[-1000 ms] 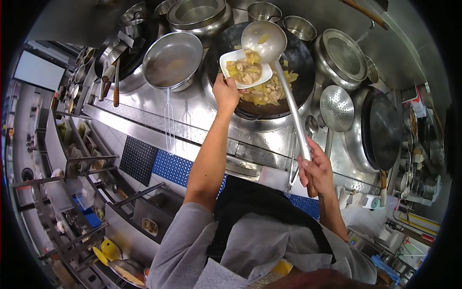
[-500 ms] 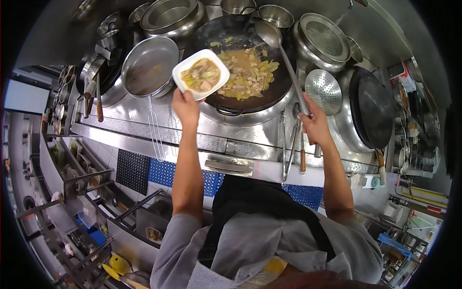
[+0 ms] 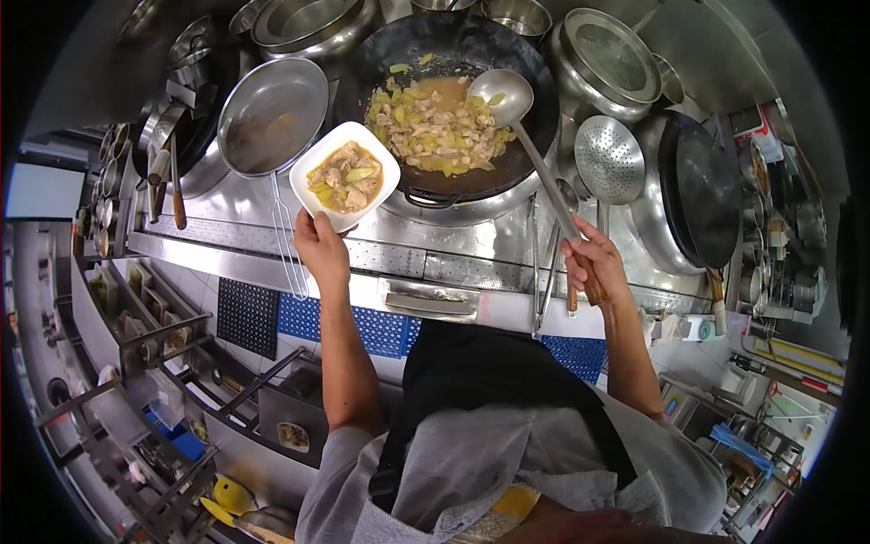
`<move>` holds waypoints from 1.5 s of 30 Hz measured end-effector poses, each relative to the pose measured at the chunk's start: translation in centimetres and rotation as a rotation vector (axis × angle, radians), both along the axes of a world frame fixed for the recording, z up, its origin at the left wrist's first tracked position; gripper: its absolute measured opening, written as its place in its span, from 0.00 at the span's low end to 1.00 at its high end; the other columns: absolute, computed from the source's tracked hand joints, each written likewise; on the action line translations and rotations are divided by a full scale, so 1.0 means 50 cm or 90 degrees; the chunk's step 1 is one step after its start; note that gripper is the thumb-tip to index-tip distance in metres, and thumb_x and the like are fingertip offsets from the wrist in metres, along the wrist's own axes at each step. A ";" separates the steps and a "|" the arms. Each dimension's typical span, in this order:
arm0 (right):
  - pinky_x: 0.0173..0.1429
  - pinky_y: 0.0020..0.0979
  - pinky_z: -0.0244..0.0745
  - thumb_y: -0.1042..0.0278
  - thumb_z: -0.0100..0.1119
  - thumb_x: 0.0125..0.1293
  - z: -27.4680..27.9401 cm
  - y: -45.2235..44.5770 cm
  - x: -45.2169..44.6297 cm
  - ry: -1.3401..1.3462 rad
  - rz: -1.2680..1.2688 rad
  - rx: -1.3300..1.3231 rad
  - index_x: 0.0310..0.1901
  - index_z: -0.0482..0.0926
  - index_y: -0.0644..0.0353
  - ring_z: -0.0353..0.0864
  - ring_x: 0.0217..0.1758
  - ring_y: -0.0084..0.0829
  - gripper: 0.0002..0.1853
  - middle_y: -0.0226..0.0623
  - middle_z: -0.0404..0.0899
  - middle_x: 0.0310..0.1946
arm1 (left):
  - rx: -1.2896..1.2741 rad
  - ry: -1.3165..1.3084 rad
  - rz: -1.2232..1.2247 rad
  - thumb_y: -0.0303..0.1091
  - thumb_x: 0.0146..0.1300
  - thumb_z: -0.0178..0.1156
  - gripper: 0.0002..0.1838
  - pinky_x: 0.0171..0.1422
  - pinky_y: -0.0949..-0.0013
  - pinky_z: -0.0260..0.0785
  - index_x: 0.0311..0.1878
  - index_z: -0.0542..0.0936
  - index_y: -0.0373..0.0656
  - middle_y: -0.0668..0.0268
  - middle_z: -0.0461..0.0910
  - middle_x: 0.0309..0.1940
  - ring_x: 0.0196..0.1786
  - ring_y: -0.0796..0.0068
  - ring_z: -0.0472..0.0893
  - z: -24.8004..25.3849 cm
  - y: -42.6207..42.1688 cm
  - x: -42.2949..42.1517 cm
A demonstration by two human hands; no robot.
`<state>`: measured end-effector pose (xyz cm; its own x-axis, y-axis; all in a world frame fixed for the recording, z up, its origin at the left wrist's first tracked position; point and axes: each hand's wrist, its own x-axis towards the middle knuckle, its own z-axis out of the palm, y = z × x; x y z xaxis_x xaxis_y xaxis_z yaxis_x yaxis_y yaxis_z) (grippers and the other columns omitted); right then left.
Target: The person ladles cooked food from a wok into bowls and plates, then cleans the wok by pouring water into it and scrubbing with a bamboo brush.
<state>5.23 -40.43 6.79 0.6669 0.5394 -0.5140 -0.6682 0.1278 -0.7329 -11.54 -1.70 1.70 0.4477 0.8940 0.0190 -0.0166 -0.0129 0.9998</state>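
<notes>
Holding white square bowl (image 3: 391,175): left hand (image 3: 322,248), grip pinching its near edge, just left of the wok (image 3: 449,54)
Holding ladle (image 3: 546,170): right hand (image 3: 598,261), grip around its wooden handle (image 3: 594,289), scoop (image 3: 504,96) over wok

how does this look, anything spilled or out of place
Nothing stands out. The food in the white bowl, held by the left hand, lies within its rim; no spill shows on the counter. The right hand holds the ladle. Two yellow pieces lie apart from the main heap, but inside the wok.
</notes>
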 end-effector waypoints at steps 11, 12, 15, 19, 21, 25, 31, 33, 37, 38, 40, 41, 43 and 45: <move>0.18 0.23 0.66 0.77 0.57 0.71 0.018 0.014 0.008 -0.172 0.076 -0.104 0.77 0.61 0.62 0.71 0.17 0.21 0.34 0.34 0.77 0.31 | -0.024 -0.021 -0.058 0.27 0.75 0.44 0.15 0.38 0.66 0.87 0.55 0.75 0.26 0.52 0.83 0.45 0.40 0.66 0.87 -0.018 -0.013 0.090; 0.18 0.23 0.66 0.77 0.57 0.70 0.021 0.006 0.017 -0.190 0.088 -0.126 0.77 0.61 0.63 0.71 0.17 0.21 0.34 0.33 0.76 0.30 | -0.021 -0.022 -0.060 0.26 0.75 0.45 0.15 0.37 0.65 0.87 0.55 0.74 0.26 0.52 0.83 0.45 0.39 0.66 0.88 -0.018 -0.011 0.096; 0.18 0.23 0.66 0.78 0.58 0.69 0.002 0.006 0.013 -0.275 0.078 -0.173 0.77 0.62 0.63 0.71 0.16 0.20 0.35 0.32 0.77 0.29 | -0.012 -0.025 -0.048 0.26 0.75 0.44 0.14 0.38 0.65 0.87 0.53 0.74 0.26 0.52 0.82 0.46 0.40 0.66 0.88 -0.010 -0.006 0.099; 0.18 0.24 0.66 0.79 0.57 0.69 0.019 0.006 0.029 -0.179 0.055 -0.088 0.78 0.60 0.63 0.71 0.17 0.20 0.36 0.35 0.78 0.32 | 0.024 -0.014 -0.034 0.27 0.76 0.45 0.15 0.39 0.66 0.87 0.55 0.74 0.26 0.52 0.82 0.46 0.41 0.66 0.87 0.013 0.003 0.059; 0.18 0.24 0.66 0.78 0.57 0.70 0.017 0.012 0.044 -0.119 0.063 -0.032 0.78 0.58 0.62 0.72 0.17 0.21 0.36 0.37 0.79 0.33 | 0.011 -0.007 0.004 0.27 0.76 0.45 0.15 0.40 0.66 0.87 0.56 0.74 0.26 0.52 0.82 0.47 0.41 0.67 0.87 0.026 0.001 0.033; 0.18 0.21 0.66 0.76 0.58 0.69 -0.007 0.088 0.063 -0.193 0.160 -0.070 0.76 0.63 0.63 0.71 0.16 0.19 0.34 0.32 0.78 0.30 | -0.002 0.003 0.051 0.27 0.76 0.45 0.16 0.40 0.66 0.86 0.57 0.74 0.25 0.53 0.82 0.47 0.41 0.68 0.87 0.028 -0.001 -0.023; 0.19 0.21 0.66 0.81 0.58 0.69 0.020 0.102 -0.038 -0.177 0.237 -0.076 0.78 0.61 0.61 0.70 0.16 0.18 0.36 0.31 0.78 0.33 | 0.008 -0.005 0.097 0.28 0.76 0.45 0.15 0.41 0.66 0.85 0.55 0.75 0.26 0.54 0.83 0.44 0.40 0.69 0.86 0.027 -0.008 -0.095; 0.20 0.21 0.66 0.83 0.56 0.69 0.028 0.076 -0.061 -0.223 0.253 -0.146 0.78 0.61 0.60 0.69 0.16 0.17 0.36 0.34 0.79 0.37 | 0.072 0.026 0.094 0.28 0.76 0.46 0.15 0.41 0.66 0.85 0.56 0.75 0.26 0.54 0.83 0.44 0.40 0.70 0.86 0.007 0.008 -0.116; 0.24 0.22 0.68 0.86 0.54 0.70 0.058 0.022 -0.065 -0.287 0.218 -0.283 0.78 0.64 0.54 0.70 0.20 0.15 0.35 0.32 0.80 0.40 | 0.018 0.015 0.088 0.28 0.76 0.46 0.17 0.45 0.66 0.85 0.59 0.74 0.26 0.54 0.83 0.47 0.43 0.68 0.86 0.033 -0.008 -0.130; 0.24 0.22 0.68 0.85 0.54 0.70 0.069 0.013 -0.063 -0.298 0.199 -0.300 0.78 0.64 0.55 0.70 0.20 0.15 0.35 0.33 0.80 0.40 | 0.000 -0.004 0.092 0.28 0.76 0.46 0.17 0.46 0.67 0.85 0.59 0.73 0.26 0.54 0.83 0.47 0.44 0.68 0.86 0.038 -0.011 -0.122; 0.25 0.22 0.68 0.85 0.54 0.69 0.087 -0.002 -0.058 -0.323 0.159 -0.330 0.78 0.64 0.55 0.69 0.21 0.15 0.35 0.33 0.80 0.41 | -0.010 -0.024 0.090 0.28 0.76 0.47 0.17 0.47 0.66 0.85 0.59 0.74 0.25 0.54 0.82 0.49 0.45 0.67 0.86 0.027 -0.008 -0.121; 0.25 0.22 0.68 0.85 0.55 0.69 0.082 -0.011 -0.049 -0.360 0.145 -0.345 0.78 0.63 0.56 0.70 0.21 0.15 0.36 0.34 0.80 0.42 | -0.013 -0.024 0.089 0.28 0.76 0.47 0.17 0.47 0.67 0.85 0.59 0.74 0.25 0.54 0.82 0.49 0.45 0.68 0.86 0.025 -0.007 -0.118; 0.26 0.22 0.68 0.84 0.56 0.69 0.076 -0.014 -0.033 -0.382 0.131 -0.396 0.78 0.63 0.56 0.70 0.22 0.15 0.36 0.35 0.81 0.43 | -0.017 -0.020 0.095 0.28 0.76 0.47 0.16 0.47 0.68 0.84 0.58 0.74 0.26 0.54 0.82 0.49 0.45 0.70 0.86 0.021 -0.007 -0.109; 0.26 0.22 0.68 0.82 0.57 0.69 0.070 -0.012 -0.027 -0.401 0.116 -0.436 0.78 0.63 0.57 0.69 0.22 0.15 0.36 0.36 0.81 0.44 | -0.020 -0.035 0.078 0.28 0.76 0.47 0.16 0.47 0.69 0.83 0.58 0.74 0.26 0.54 0.82 0.49 0.44 0.71 0.85 0.007 -0.005 -0.102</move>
<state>3.90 -41.04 10.30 0.8650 0.3766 -0.3316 -0.0919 -0.5309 -0.8424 -16.66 -1.96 2.06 0.3347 0.9423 0.0120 -0.0723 0.0130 0.9973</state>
